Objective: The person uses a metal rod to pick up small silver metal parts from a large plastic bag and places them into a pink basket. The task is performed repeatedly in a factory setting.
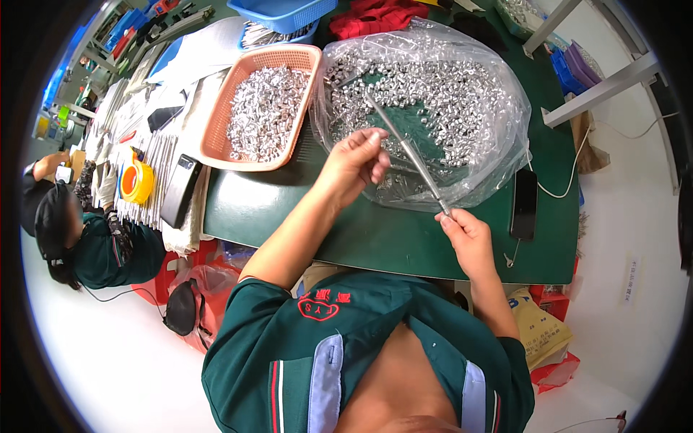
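My right hand grips the near end of a thin silver metal rod, which slants up and away to the left over the table. Beside the rod, my left hand is closed, thumb and forefinger pressed together; whatever they may pinch is too small to make out. Under the rod's far part lies a clear plastic bag, spread on the green table. Many small silver metal pieces are heaped on it. An orange plastic basket left of my hands holds more small metal pieces.
A dark phone lies at the right, a black case-like object at the left. Yellow tape rests near bundled rods. Blue baskets and red cloth stand behind. Another person sits at the left.
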{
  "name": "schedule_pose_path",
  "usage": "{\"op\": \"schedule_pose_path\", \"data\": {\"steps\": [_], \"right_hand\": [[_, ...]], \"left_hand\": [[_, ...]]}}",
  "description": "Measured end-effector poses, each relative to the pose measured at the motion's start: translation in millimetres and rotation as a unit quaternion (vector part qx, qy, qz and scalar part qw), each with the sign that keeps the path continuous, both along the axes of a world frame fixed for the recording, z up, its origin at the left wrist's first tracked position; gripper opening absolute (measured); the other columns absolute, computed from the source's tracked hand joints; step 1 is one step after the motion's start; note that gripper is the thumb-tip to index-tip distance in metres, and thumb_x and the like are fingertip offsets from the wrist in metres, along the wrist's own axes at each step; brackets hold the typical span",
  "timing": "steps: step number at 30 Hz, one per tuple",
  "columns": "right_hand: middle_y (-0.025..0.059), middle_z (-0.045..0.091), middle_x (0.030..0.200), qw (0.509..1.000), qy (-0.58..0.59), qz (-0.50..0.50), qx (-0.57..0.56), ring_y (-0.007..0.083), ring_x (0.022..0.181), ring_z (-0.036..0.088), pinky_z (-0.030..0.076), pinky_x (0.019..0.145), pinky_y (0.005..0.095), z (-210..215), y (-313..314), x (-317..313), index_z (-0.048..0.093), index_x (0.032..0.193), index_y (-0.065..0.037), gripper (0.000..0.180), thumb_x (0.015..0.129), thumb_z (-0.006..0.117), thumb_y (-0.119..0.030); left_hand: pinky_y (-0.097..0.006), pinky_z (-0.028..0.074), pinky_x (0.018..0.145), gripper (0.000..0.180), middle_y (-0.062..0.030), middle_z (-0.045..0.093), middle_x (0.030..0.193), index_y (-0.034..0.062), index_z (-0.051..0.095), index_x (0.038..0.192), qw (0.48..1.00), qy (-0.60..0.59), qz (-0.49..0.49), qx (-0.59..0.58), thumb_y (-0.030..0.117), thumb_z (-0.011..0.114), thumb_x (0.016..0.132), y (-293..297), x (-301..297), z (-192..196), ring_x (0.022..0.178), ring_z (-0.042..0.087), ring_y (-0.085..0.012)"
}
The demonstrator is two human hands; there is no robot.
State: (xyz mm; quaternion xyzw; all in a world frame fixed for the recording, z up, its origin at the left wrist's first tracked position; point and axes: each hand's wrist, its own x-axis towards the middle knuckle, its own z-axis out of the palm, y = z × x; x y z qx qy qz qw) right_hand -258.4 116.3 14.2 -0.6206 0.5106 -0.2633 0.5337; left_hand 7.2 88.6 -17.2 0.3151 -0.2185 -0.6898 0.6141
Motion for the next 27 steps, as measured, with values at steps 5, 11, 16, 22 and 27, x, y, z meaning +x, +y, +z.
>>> {"op": "schedule_pose_path", "data": {"steps": [5, 11, 16, 22, 27], "right_hand": [[-0.0075, 0.051, 0.067, 0.994, -0.058, -0.010, 0.091, 0.0002, 0.060, 0.039, 0.031, 0.053, 0.0194, -3.0, -1.0, -10.5, 0.069, 0.096, 0.001, 0.016, 0.094, 0.062, -0.013], [-0.0072, 0.051, 0.067, 0.994, -0.047, 0.000, 0.100, 0.0002, 0.059, 0.039, 0.031, 0.052, 0.0195, -4.0, 2.9, -10.1, 0.070, 0.096, 0.001, 0.016, 0.094, 0.063, -0.013], [-0.0063, 0.052, 0.067, 0.998, -0.001, 0.010, 0.056, 0.0014, 0.060, 0.041, 0.032, 0.053, 0.0201, -2.4, 7.0, -15.3, 0.069, 0.095, 0.003, 0.015, 0.093, 0.064, -0.012], [-0.0044, 0.053, 0.067, 0.999, 0.029, 0.031, 0.028, 0.0024, 0.060, 0.042, 0.034, 0.054, 0.0205, 5.2, 9.6, -20.0, 0.069, 0.093, 0.004, 0.013, 0.090, 0.065, -0.008], [-0.0036, 0.054, 0.068, 0.999, 0.030, 0.034, 0.015, 0.0027, 0.061, 0.042, 0.035, 0.055, 0.0206, 8.6, 14.2, -20.3, 0.069, 0.094, 0.004, 0.012, 0.089, 0.065, -0.007]], "left_hand": [[-0.022, 0.033, 0.052, 0.028, 0.0002, 0.052, 0.072, 0.0048, 0.057, 0.109, 0.952, 0.302, -0.040, 0.001, 0.031, 0.052, 0.101, -1.8, 17.0, -10.3, 0.058, 0.040, -0.0080], [-0.022, 0.033, 0.052, 0.030, 0.0010, 0.050, 0.070, 0.0046, 0.059, 0.101, 0.934, 0.354, 0.020, 0.037, 0.034, 0.056, 0.098, 0.1, 11.0, -13.6, 0.058, 0.040, -0.0080], [-0.022, 0.030, 0.049, 0.036, 0.0034, 0.044, 0.062, 0.0047, 0.060, 0.093, 0.933, 0.356, 0.028, 0.049, 0.041, 0.060, 0.094, -0.2, 17.0, -19.6, 0.053, 0.036, -0.0072], [-0.022, 0.027, 0.048, 0.040, 0.0046, 0.036, 0.058, 0.0052, 0.062, 0.092, 0.927, 0.374, -0.017, -0.007, 0.045, 0.059, 0.093, 4.3, 20.0, -20.3, 0.050, 0.031, -0.0076], [-0.024, 0.030, 0.051, 0.035, 0.0027, 0.039, 0.061, 0.0057, 0.060, 0.093, 0.918, 0.396, -0.019, -0.006, 0.041, 0.058, 0.095, 8.2, 20.8, -16.0, 0.055, 0.035, -0.0089]]}}
